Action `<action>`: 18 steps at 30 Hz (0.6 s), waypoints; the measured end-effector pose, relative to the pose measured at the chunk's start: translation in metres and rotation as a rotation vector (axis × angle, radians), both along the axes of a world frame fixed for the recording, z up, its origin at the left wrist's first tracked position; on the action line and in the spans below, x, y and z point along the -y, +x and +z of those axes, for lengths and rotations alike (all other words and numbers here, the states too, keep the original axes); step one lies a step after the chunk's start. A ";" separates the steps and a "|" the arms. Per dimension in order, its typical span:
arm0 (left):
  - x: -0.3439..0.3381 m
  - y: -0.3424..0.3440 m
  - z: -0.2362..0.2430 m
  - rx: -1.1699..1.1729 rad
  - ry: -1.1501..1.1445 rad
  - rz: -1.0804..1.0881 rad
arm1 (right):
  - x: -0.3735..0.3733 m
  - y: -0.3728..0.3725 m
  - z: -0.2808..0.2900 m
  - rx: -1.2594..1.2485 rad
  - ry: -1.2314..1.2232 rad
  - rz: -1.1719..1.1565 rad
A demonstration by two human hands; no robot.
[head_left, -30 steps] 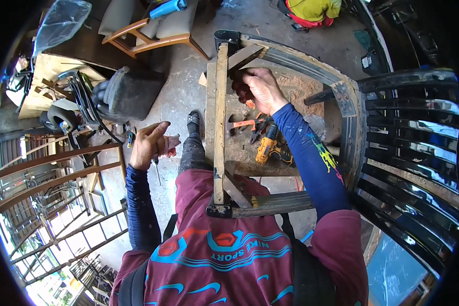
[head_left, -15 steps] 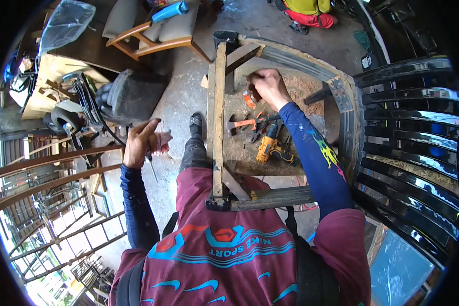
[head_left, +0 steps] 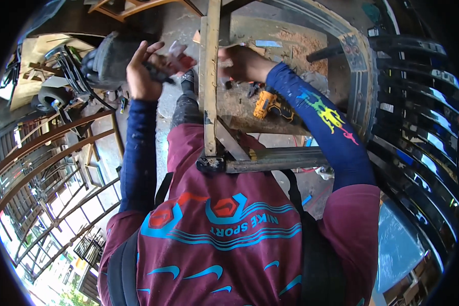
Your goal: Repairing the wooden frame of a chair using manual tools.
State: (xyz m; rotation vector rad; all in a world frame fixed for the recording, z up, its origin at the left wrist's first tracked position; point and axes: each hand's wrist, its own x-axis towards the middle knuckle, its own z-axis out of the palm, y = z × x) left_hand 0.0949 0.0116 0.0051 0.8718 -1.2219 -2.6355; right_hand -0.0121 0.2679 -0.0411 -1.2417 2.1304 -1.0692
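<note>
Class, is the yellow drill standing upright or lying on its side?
On its side: the drill shows its L-shaped profile from above.

Drill: on the desk, within the chair frame's opening
Left hand: left of the rail
Right hand: right of the rail
Chair back: right of the chair frame

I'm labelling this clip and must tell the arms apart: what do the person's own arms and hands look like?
The left hand and right hand wear no gloves. The left navy sleeve runs to the wrist and looks plain but for faint pale specks; the right navy sleeve carries a light-blue, yellow and pink print. Maroon short sleeves cover the upper arms.
</note>
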 end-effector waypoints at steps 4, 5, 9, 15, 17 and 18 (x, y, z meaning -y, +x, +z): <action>-0.044 -0.032 -0.044 0.085 0.265 0.119 | 0.013 0.039 0.001 -0.275 0.061 0.085; -0.052 -0.036 -0.050 0.076 0.305 0.092 | 0.010 0.040 -0.016 -0.271 0.070 0.076; -0.054 -0.041 -0.096 0.128 0.312 -0.035 | -0.017 0.027 -0.066 -0.080 0.097 -0.039; 0.016 0.025 -0.150 0.117 -1.097 -0.452 | -0.037 0.045 -0.118 -0.133 0.805 0.207; 0.023 0.046 -0.144 0.138 -1.037 -0.533 | -0.026 0.060 -0.158 -0.215 0.849 0.363; 0.026 0.053 -0.148 0.135 -0.935 -0.501 | -0.028 0.070 -0.185 -0.213 0.784 0.247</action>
